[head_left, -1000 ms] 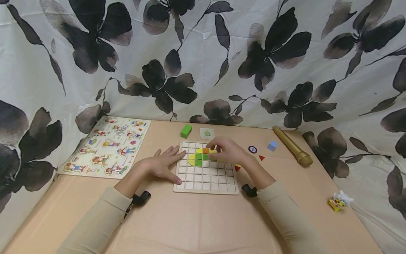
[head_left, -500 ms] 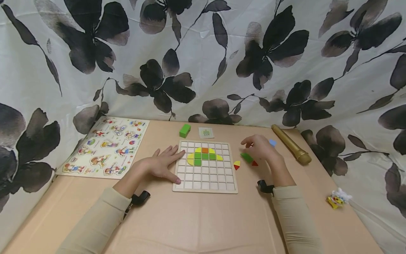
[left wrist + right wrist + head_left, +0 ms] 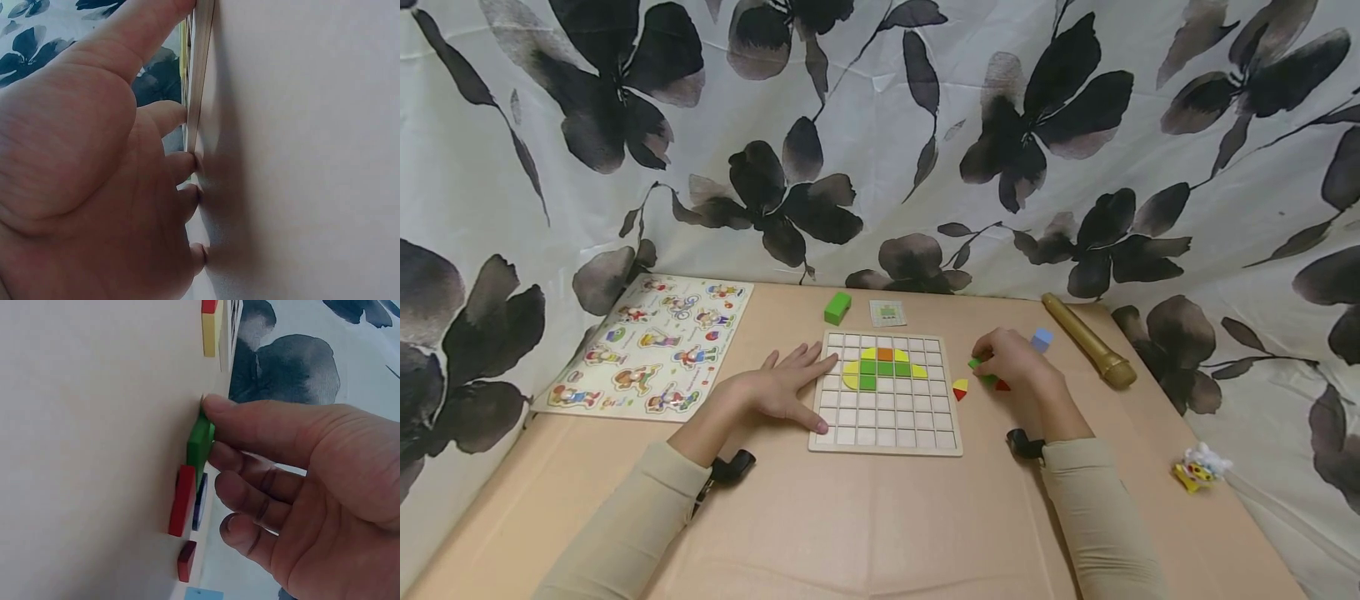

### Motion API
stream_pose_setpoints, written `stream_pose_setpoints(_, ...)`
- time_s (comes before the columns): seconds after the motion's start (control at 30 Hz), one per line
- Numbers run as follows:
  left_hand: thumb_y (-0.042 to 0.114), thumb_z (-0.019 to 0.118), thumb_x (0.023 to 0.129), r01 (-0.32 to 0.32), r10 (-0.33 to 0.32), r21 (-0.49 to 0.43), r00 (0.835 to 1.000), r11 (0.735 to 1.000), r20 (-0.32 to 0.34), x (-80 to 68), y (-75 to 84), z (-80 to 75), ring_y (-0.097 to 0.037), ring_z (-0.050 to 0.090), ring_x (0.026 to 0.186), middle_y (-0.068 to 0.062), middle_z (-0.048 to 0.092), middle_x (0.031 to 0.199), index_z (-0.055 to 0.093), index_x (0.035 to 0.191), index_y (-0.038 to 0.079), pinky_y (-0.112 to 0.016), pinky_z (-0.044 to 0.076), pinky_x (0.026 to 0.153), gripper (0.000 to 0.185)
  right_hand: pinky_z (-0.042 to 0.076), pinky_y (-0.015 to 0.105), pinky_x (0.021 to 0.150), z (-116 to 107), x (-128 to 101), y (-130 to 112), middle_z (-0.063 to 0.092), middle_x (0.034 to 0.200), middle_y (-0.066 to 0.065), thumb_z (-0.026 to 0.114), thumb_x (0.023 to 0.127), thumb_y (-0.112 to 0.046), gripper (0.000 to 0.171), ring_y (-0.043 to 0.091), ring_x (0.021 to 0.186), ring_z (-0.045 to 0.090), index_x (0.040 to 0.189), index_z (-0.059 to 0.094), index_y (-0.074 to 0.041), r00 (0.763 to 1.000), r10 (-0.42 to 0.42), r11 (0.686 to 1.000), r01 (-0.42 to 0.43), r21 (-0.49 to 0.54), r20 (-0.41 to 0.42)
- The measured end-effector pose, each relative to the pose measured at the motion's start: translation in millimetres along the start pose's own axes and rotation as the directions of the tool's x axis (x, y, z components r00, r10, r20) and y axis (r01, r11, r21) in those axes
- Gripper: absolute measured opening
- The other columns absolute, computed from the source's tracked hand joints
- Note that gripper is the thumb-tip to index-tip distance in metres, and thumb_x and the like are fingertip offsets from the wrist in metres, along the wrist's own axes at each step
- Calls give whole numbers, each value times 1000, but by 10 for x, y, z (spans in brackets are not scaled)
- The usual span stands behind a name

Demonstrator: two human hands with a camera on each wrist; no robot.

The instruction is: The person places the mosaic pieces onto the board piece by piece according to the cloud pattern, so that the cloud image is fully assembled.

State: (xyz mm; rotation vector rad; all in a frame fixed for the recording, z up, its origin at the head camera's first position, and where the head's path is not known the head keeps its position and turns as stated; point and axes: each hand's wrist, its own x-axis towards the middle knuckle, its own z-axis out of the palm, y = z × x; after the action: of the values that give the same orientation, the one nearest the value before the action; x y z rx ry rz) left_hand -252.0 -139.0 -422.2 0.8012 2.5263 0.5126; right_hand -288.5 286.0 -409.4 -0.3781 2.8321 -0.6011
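Green block (image 3: 200, 442), pinched by right hand (image 3: 1018, 367), points lengthwise toward the grid board (image 3: 917, 419).

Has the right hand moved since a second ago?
Yes. The bare right hand has moved right, from over the pale, gridded wooden board to beyond its right edge.

Right hand (image 3: 319, 481) pinches the green block (image 3: 199, 442)!
Thumb (image 3: 262, 422) at its end, fingers (image 3: 234, 490) curled alongside; red block (image 3: 182, 503) just beside it on the tabletop (image 3: 94, 425), dark disc (image 3: 200, 509) peeking out behind, another red piece (image 3: 187, 562) near, blue block (image 3: 204, 594) cut off at the bottom edge.
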Motion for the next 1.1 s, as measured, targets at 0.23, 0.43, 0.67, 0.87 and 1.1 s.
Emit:
stream_pose_setpoints(0.23, 66, 81, 79, 6, -6, -5, 1000, 1000, 1, 6, 16, -8, -41, -5, 162, -17, 0, 176, 18, 168, 19, -72, -5, 123, 119, 49, 32, 69, 42, 1, -52, 66, 89, 8, 80, 88, -3, 14, 23, 82, 57, 97, 71, -9, 1000, 2, 997, 0, 72, -27)
stream_pose_setpoints(0.43, 66, 81, 78, 13, -13, -5, 1000, 1000, 5, -2, 20, 2, -40, -5, 162, -16, -1, 176, 17, 169, 21, -71, -6, 124, 119, 50, 31, 67, 46, -4, -75, 66, 87, 9, 75, 91, -1, 9, 23, 79, 58, 97, 71, -6, 996, -32, 983, 46, 176, -80)
stream_pose_setpoints(0.67, 67, 81, 78, 19, -19, -4, 1000, 1000, 6, -5, 3, 9, -40, -6, 162, -16, -2, 176, 17, 169, 21, -71, -6, 124, 120, 54, 29, 78, 4, -2, -168, 68, 98, 13, 69, 91, 4, 20, 25, 91, 61, 109, 72, -3, 986, -138, 933, 161, 322, -93)
stream_pose_setpoints(0.87, 67, 80, 78, 26, -26, -8, 1000, 1000, 2, -13, -1, 3, -40, -5, 162, -16, -1, 176, 18, 169, 21, -71, -6, 124, 119, 53, 26, 75, -23, 16, -398, 68, 95, 8, 76, 90, -2, 19, 25, 88, 61, 109, 73, -7, 971, -213, 921, 236, 309, -106)
stream_pose_setpoints(1.1, 67, 80, 79, 24, -24, -7, 1000, 1000, 6, -10, 16, -13, -40, -6, 162, -15, -1, 176, 18, 169, 21, -70, -6, 125, 118, 51, 26, 69, 66, 85, -721, 67, 85, 4, 84, 87, -10, 20, 20, 79, 60, 104, 75, -8, 962, -266, 920, 270, 283, -52)
